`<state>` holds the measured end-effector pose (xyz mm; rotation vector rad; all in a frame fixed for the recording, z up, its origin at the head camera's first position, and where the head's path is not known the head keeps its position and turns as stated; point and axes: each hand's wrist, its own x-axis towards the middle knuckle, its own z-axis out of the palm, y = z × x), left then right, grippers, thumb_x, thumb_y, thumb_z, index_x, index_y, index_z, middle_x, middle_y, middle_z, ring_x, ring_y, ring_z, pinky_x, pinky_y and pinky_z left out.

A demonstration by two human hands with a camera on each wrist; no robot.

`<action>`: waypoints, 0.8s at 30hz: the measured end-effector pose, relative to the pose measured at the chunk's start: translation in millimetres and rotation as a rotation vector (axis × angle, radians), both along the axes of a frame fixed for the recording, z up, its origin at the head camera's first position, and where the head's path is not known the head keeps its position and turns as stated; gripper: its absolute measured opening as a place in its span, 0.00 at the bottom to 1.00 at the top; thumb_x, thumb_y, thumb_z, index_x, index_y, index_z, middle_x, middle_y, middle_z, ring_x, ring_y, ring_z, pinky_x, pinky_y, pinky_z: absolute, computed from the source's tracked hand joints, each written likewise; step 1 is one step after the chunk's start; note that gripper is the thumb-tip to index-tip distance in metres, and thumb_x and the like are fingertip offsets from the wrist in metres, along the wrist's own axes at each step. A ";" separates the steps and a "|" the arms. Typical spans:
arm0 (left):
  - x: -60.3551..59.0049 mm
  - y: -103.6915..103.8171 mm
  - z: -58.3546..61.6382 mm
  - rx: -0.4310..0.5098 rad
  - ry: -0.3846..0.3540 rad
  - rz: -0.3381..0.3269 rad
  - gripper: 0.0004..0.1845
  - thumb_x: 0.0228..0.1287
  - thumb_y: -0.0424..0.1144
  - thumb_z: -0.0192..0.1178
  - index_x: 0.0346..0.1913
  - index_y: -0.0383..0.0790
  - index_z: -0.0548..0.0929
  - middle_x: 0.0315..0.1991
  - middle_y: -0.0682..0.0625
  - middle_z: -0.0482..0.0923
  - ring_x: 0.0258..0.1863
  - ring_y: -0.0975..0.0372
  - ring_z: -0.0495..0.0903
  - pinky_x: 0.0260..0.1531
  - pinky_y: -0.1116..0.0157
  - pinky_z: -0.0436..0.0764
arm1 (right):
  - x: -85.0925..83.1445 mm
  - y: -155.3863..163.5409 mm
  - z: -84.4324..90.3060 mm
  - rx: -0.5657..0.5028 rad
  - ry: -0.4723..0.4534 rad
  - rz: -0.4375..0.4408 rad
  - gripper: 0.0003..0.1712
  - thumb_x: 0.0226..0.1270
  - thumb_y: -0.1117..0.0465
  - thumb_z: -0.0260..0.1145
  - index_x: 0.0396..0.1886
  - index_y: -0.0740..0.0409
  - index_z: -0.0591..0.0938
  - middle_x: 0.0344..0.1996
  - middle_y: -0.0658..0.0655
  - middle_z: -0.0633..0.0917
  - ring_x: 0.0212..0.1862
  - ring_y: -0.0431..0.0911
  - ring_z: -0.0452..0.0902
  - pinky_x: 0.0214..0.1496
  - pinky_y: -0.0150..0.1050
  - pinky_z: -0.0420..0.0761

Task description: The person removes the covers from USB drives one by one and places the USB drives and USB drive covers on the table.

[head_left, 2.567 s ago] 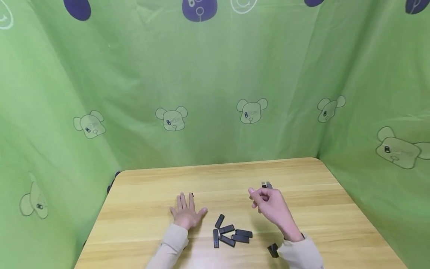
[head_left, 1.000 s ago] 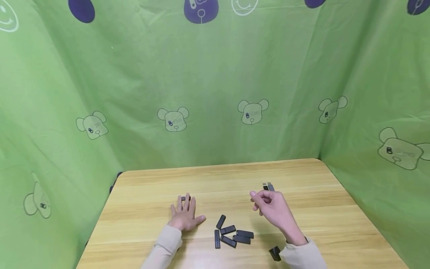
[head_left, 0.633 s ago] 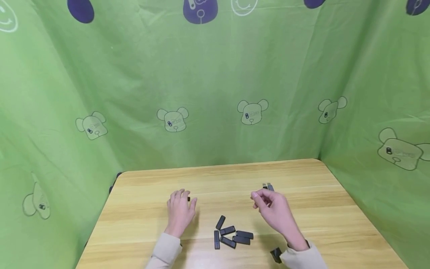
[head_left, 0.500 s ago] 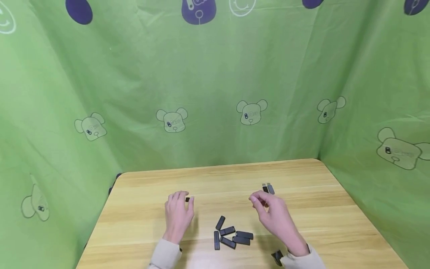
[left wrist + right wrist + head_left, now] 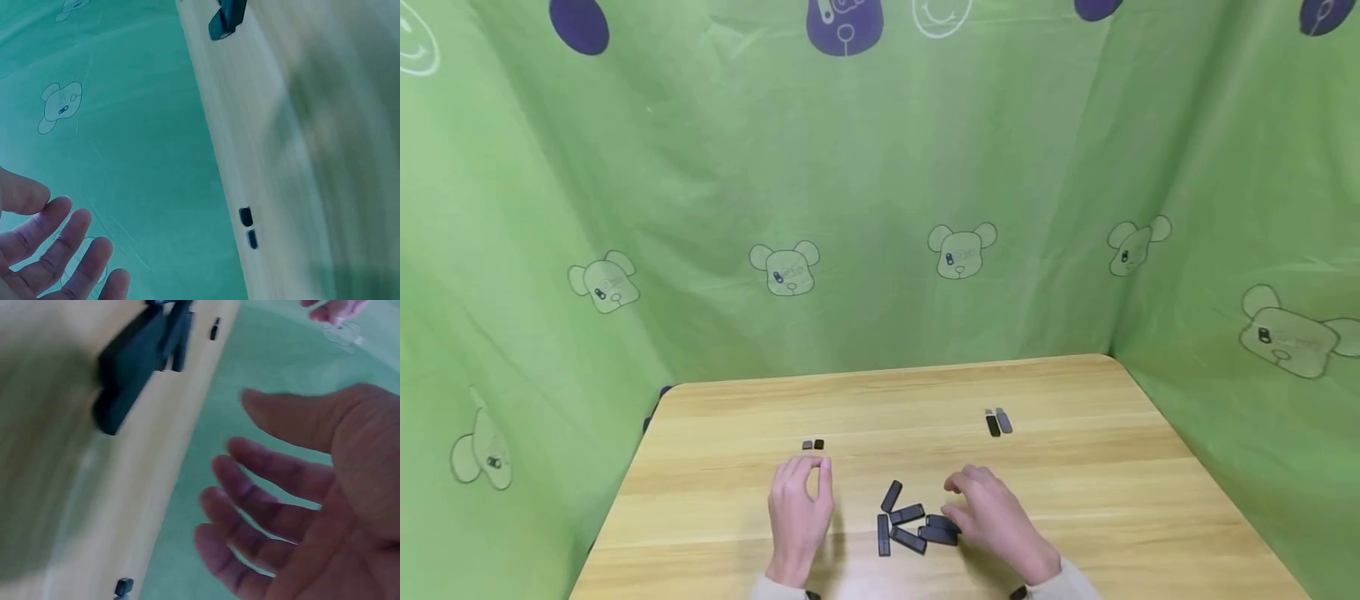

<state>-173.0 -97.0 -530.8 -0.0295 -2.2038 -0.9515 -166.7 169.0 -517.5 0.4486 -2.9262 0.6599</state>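
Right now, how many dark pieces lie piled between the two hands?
6, clustered in one pile between the left hand and right hand, whose fingers cover its edge; more may hide there.

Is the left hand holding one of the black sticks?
No, the left hand rests on the table with nothing in it, apart from the pile of black sticks.

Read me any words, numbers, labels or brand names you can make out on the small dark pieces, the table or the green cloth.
No readable text anywhere.
Dark pieces in the pile, beside the right hand: no print shows.
Two small caps beyond the left hand: too small to tell.
Pair of sticks: no marks visible.
Green cloth: only pictures, bear faces and a smiley, no letters.
Wooden table: plain.
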 end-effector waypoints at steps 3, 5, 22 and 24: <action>2.9 3.8 -0.9 0.021 -0.016 0.000 0.03 0.61 0.27 0.65 0.32 0.35 0.86 0.34 0.44 0.89 0.37 0.53 0.86 0.44 0.51 0.84 | 1.3 2.0 -5.7 0.041 -0.039 0.025 0.17 0.53 0.60 0.79 0.43 0.57 0.86 0.41 0.52 0.85 0.46 0.45 0.79 0.51 0.48 0.82; 4.7 6.0 -0.9 0.036 -0.029 -0.001 0.03 0.61 0.27 0.65 0.32 0.35 0.86 0.34 0.45 0.89 0.37 0.54 0.86 0.45 0.52 0.84 | 1.6 4.0 -8.6 0.054 -0.065 0.042 0.19 0.53 0.61 0.79 0.44 0.60 0.86 0.42 0.53 0.85 0.47 0.47 0.79 0.52 0.50 0.82; 11.2 12.5 -4.0 0.099 -0.095 0.000 0.04 0.62 0.28 0.66 0.31 0.38 0.86 0.34 0.47 0.89 0.35 0.54 0.85 0.43 0.58 0.83 | -1.6 12.7 -26.1 0.033 -0.200 0.118 0.11 0.57 0.65 0.74 0.41 0.58 0.86 0.35 0.49 0.81 0.38 0.40 0.75 0.44 0.43 0.82; 11.1 12.9 -3.8 0.105 -0.098 -0.002 0.04 0.62 0.28 0.66 0.31 0.38 0.86 0.34 0.47 0.89 0.35 0.54 0.85 0.43 0.58 0.83 | -2.1 13.6 -25.2 0.020 -0.220 0.119 0.11 0.57 0.66 0.74 0.41 0.58 0.86 0.35 0.49 0.81 0.38 0.40 0.74 0.44 0.43 0.82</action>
